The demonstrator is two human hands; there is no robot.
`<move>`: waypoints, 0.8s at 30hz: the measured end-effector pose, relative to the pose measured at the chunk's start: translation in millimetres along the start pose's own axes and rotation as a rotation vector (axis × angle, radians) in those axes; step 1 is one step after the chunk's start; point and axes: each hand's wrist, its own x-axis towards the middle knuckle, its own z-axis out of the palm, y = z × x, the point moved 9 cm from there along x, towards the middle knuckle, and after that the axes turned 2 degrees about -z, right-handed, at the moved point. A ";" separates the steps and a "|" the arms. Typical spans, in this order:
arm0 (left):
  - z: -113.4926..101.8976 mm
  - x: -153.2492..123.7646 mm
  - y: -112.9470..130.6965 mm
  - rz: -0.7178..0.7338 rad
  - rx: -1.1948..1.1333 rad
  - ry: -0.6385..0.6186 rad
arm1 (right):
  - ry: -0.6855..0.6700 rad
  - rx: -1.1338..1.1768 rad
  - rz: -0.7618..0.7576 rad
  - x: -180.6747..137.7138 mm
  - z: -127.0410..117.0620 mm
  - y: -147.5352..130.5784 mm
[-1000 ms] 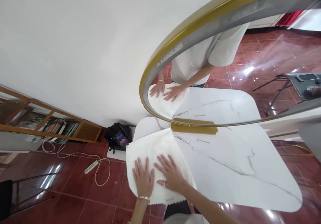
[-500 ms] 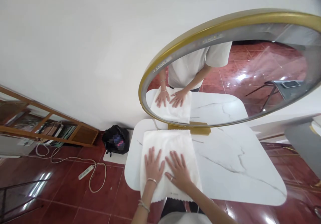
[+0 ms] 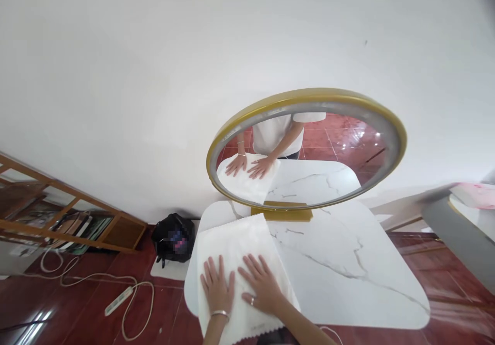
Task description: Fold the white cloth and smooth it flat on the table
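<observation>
A white cloth [image 3: 235, 247] with a zigzag edge lies on the left part of a white marble table [image 3: 340, 267]. My left hand [image 3: 217, 287] rests flat on the cloth, fingers spread, a bracelet at the wrist. My right hand [image 3: 262, 287] lies flat beside it, fingers stretched out, a ring on one finger. Both palms press on the cloth near the table's near edge. A round gold-framed mirror [image 3: 305, 149] stands at the table's far side and reflects both hands and the cloth.
A black bag [image 3: 173, 237] sits on the red tiled floor left of the table. A white power strip [image 3: 119, 300] with looping cable lies further left. A wooden shelf frame [image 3: 58, 216] leans by the white wall. Another grey surface [image 3: 460, 221] is at the right.
The view has pulled back and up, so the mirror looks smaller and whole. Both hands and the cloth have slid back left towards the table's left edge after a swing right.
</observation>
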 end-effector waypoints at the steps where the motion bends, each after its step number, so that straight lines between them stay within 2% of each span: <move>1: 4.3 -6.3 19.0 0.020 -0.016 -0.016 | 0.016 -0.026 0.014 -16.8 -6.6 12.1; 4: 20.0 -19.9 75.0 0.075 -0.097 -0.114 | 0.066 -0.093 0.053 -72.9 -30.7 46.9; 6: 27.7 -16.4 104.5 0.074 -0.161 -0.170 | 0.085 -0.124 0.071 -108.7 -45.7 66.0; 10: 29.0 30.4 131.6 -0.087 -0.286 -0.195 | 0.093 -0.158 0.108 -157.3 -62.2 89.2; 12: 32.0 60.4 147.9 -0.057 -0.384 -0.304 | 0.096 -0.148 0.128 -167.3 -63.4 93.1; 15: 30.2 91.5 172.7 0.107 -0.465 -0.497 | 0.133 -0.102 0.191 -169.0 -63.6 97.6; 17: 21.7 100.2 180.4 0.199 -0.463 -0.566 | 0.184 -0.053 0.257 -162.9 -67.8 103.0; 20: 4.1 95.0 190.6 0.352 -0.442 -0.644 | 0.287 0.030 0.320 -141.0 -87.6 109.5; 24: -22.1 71.6 207.3 0.536 -0.403 -0.733 | 0.379 0.031 0.279 -90.1 -136.7 103.8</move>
